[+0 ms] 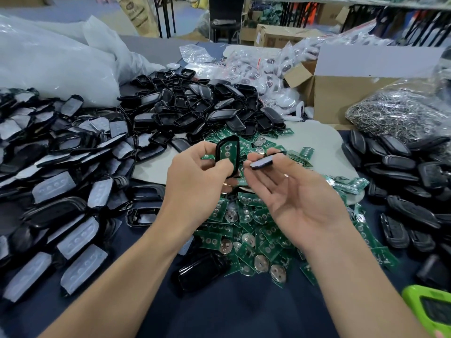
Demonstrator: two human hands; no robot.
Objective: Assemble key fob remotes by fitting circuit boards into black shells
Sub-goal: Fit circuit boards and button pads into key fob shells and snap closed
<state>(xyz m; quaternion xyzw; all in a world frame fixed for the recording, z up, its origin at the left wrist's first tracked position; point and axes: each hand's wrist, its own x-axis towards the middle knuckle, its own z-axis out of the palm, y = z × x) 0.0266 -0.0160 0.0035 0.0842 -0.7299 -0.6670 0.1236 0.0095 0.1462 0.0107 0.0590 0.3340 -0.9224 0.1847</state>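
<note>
The black shell (219,152) stands upright in the grip of the left hand (195,176). Thumb and curled fingers close round its lower half, and a green circuit board (230,152) sits inside its rim. Just right of that grip, the right hand (300,198) pinches a second black cover (262,164) by its edge between thumb and fingertips, palm up, the other fingers loose.

Both parts look light, stiff and glossy, so likely slippery. Holding them by the rims seems wisest, since the thin board with its round contacts would probably flex or smudge if pressed.

Below both grips lies a heap of loose boards (244,230), flat and green, some carrying silver discs. Beyond them is a mound of hollow shells (195,106). Left of the grip, padded shells (61,186) carry frosted, rubbery-looking inserts. All of it lies on the dark-clothed counter (219,311).
</note>
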